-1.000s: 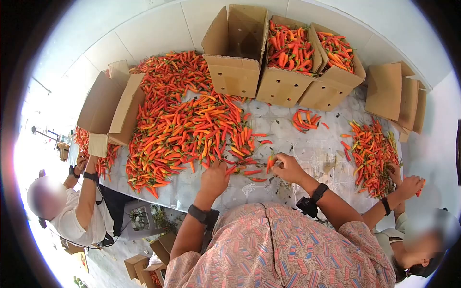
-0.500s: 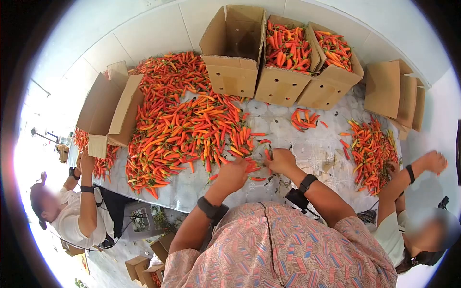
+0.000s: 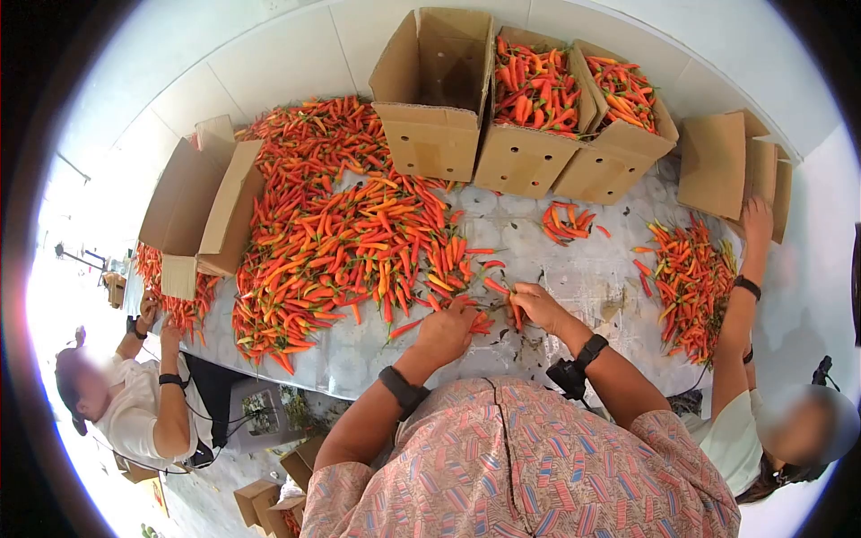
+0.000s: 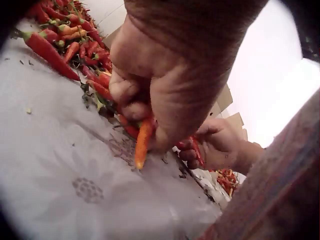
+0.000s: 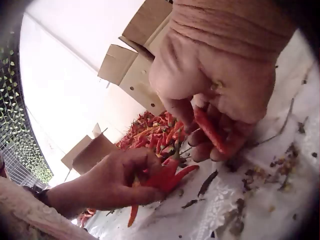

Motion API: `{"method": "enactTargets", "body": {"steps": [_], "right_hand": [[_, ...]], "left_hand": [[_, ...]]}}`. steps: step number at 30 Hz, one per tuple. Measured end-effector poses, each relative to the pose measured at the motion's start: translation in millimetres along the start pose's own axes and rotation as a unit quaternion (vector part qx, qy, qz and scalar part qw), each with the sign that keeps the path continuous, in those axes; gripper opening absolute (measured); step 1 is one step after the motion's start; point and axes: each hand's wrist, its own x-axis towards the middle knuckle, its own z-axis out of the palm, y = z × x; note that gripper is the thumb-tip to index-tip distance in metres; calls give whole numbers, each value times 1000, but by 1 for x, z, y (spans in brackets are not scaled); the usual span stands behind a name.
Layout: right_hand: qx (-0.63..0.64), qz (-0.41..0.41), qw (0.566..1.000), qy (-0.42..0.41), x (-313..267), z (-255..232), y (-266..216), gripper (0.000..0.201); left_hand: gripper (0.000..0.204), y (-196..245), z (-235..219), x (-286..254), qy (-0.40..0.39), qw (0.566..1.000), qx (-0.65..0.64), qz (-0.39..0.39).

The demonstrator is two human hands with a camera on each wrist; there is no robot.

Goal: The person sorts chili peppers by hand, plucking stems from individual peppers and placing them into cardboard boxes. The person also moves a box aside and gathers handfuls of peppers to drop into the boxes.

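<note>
Near the front edge of the table, my left hand (image 3: 446,334) grips a small bunch of chili peppers. Its red chilies (image 5: 170,180) stick out past the fingers in the right wrist view, and an orange chili (image 4: 143,142) points down from the grip in the left wrist view. Just to the right, my right hand (image 3: 538,308) holds a red chili (image 5: 210,132) between thumb and curled fingers. A wide heap of red and orange chilies (image 3: 341,260) spreads to the left and beyond my left hand, with a few loose ones beside its fingers.
Behind are a tall open carton (image 3: 430,142) and two cartons filled with chilies (image 3: 538,85). A small group of chilies (image 3: 567,224) lies before them. People work at both sides, one by a second heap (image 3: 691,278). Stem scraps (image 5: 235,215) litter the table cloth.
My left hand has moved right, closer to my right hand, with chilies in its grip. The right hand has shifted only slightly. The person at right has reached to the carton there.
</note>
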Motion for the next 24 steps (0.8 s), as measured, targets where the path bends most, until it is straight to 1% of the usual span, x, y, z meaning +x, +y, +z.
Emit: {"method": "enactTargets", "body": {"steps": [3, 5, 6, 8, 9, 10, 11, 12, 13, 14, 15, 16, 17, 18, 19, 21, 23, 24], "right_hand": [[7, -24, 1000, -16, -3, 7, -4, 16], [-88, 3, 996, -15, -6, 12, -10, 18], [-87, 3, 996, -15, -8, 14, -12, 18], [-137, -17, 990, -15, -8, 18, -15, 17], [-137, -17, 990, -17, -7, 20, -14, 17], [-185, -48, 981, -19, -5, 21, -13, 20], [-232, -78, 969, -22, -3, 23, -13, 23], [-232, -79, 969, -24, -2, 24, -13, 23], [-290, -130, 948, -23, -1, 25, -14, 25], [-345, -180, 921, -23, 1, 27, -14, 27], [-345, -181, 921, -25, 1, 30, -16, 27], [-334, -153, 930, -16, 2, 33, -17, 29], [-323, -125, 938, -7, 3, 36, -19, 32], [-323, -125, 938, -7, 6, 37, -18, 32], [-322, -119, 939, -10, 11, 37, -15, 31], [-321, -113, 940, -13, 20, 39, -9, 30], [-223, -86, 971, -31, 29, 41, -3, 26], [-223, -85, 971, -31, 31, 42, -4, 26]], "left_hand": [[24, -7, 0, 3, 9, 1000, -17, -3], [21, -16, -4, 3, 37, 985, -165, -39], [21, -18, -10, 3, 36, 985, -165, -39], [20, -23, -24, 1, 69, 959, -252, -113], [20, -26, -30, -1, 69, 959, -251, -114], [21, -29, -36, -2, 40, 906, -387, -165], [22, -33, -40, -4, 11, 831, -514, -213], [22, -38, -42, -7, 1, 819, -529, -222], [22, -39, -41, -9, 3, 819, -529, -223], [22, -39, -40, -12, 21, 773, -592, -229], [22, -38, -41, -15, 38, 722, -651, -232], [22, -39, -40, -17, 39, 722, -651, -233], [22, -40, -37, -18, 33, 705, -668, -237], [22, -42, -34, -19, 27, 687, -685, -241], [22, -44, -29, -20, 27, 687, -685, -241], [22, -48, -22, -21, 12, 668, -704, -240], [22, -49, -17, -23, 10, 665, -706, -244], [22, -47, -18, -22, 8, 661, -708, -248]]}}
